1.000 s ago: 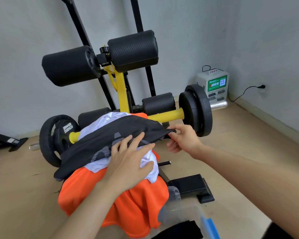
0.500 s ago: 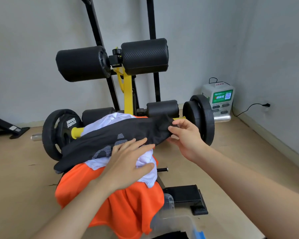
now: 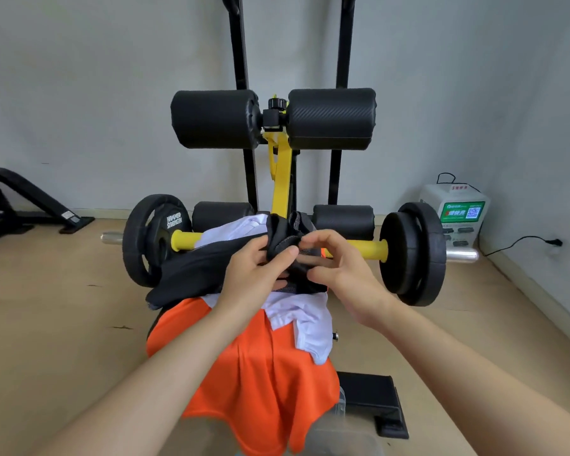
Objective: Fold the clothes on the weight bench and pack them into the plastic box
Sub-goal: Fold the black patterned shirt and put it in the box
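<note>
A black garment (image 3: 191, 274) lies on top of a pile on the weight bench, with its right end bunched up between my hands. My left hand (image 3: 254, 274) grips that bunched black cloth, thumb on top. My right hand (image 3: 339, 268) pinches the same bunch from the right with curled fingers. Under it lie a white garment (image 3: 303, 320) and an orange garment (image 3: 260, 383) that drapes over the bench's near end. A clear corner of the plastic box (image 3: 341, 403) shows at the bottom, mostly out of frame.
Black foam rollers (image 3: 329, 118) on a yellow post (image 3: 282, 182) stand behind the pile. A yellow bar carries black weight plates left (image 3: 152, 238) and right (image 3: 412, 255). The bench's black foot (image 3: 375, 403) sits on the wooden floor. A white machine (image 3: 458, 215) stands by the right wall.
My right hand carried the black garment's right end leftward over to my left hand, which lifted off the flat cloth and took hold of the bunch. The view swung to face the bench squarely.
</note>
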Motion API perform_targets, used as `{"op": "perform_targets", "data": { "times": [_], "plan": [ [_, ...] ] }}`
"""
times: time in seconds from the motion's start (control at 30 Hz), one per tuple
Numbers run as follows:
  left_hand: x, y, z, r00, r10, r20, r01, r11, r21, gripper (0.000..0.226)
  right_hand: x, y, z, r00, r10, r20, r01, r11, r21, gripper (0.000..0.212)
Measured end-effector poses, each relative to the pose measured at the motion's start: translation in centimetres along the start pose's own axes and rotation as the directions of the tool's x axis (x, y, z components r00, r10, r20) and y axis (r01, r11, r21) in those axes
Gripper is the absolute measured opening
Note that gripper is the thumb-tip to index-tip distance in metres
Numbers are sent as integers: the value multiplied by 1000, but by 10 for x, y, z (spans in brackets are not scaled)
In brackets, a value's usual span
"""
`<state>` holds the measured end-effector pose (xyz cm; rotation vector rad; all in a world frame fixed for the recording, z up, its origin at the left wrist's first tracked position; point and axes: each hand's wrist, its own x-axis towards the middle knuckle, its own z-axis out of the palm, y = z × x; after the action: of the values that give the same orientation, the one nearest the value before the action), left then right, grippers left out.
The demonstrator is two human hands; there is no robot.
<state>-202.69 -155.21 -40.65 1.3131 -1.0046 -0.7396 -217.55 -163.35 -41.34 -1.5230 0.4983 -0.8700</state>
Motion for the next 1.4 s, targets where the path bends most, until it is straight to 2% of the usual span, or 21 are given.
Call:
{"op": "perform_targets", "data": {
  "times": [0.1, 0.2, 0.33, 0.43, 0.53, 0.6, 0.7, 0.77, 0.9, 0.97, 1.03, 1.13, 1.23, 1.33, 1.4],
  "plan": [
    [3, -2, -4, 999, 25, -24, -24, 999, 28, 26, -1, 1, 2, 999, -1, 38, 2, 999, -33, 64],
    [9, -12, -6, 994, 87, -69, -75, 983, 168, 42, 1, 4, 3, 998, -39, 40, 46, 982, -185, 72],
    [13, -21, -15, 983, 154, -96, -121, 952, 281, 59, 4, 7, -3, 993, -116, -11, 100, 896, -432, 67],
    [13, -20, -25, 977, 211, 18, -204, 912, 355, 67, 9, 20, -12, 988, -151, -21, 110, 800, -590, 57],
    [15, -19, -32, 963, 189, 192, -256, 864, 434, 64, 10, 29, -12, 999, -44, 29, 52, 702, -710, 55],
    [16, -18, -33, 965, 168, 200, -247, 835, 492, 65, 9, 30, -8, 999, 19, 40, 19, 639, -769, 56],
    [15, -16, -32, 955, 213, 206, -293, 783, 548, 71, 9, 31, -5, 998, 20, 56, 33, 597, -801, 55],
    [14, -15, -32, 943, 232, 239, -330, 741, 585, 70, 8, 29, -6, 997, 17, 79, 52, 618, -785, 60],
    [18, -15, -34, 964, 167, 205, -261, 723, 640, 56, 11, 24, -10, 998, -28, 60, 58, 809, -585, 55],
    [18, -11, -37, 970, 174, 167, -240, 765, 598, 57, 13, 22, -12, 999, -34, -2, 30, 890, -454, 53],
    [19, -6, -45, 981, 168, 99, -195, 833, 518, 58, 15, 19, -12, 998, -46, -41, 26, 918, -397, 52],
    [20, 2, -61, 995, 99, -4, -90, 914, 395, 58, 17, 16, -7, 995, -89, -44, 56, 869, -491, 53],
    [20, 6, -82, 991, 83, -104, -46, 947, 318, 51, 22, 14, 5, 991, -117, -62, 61, 822, -567, 50],
    [16, 2, -103, 981, 101, -165, -43, 946, 321, 44, 32, 13, 17, 988, -85, -131, -19, 769, -639, 46],
    [13, -4, -114, 979, 111, -170, -39, 924, 379, 46, 36, 11, 25, 990, -72, -118, -30, 726, -687, 40]
  ]
}}
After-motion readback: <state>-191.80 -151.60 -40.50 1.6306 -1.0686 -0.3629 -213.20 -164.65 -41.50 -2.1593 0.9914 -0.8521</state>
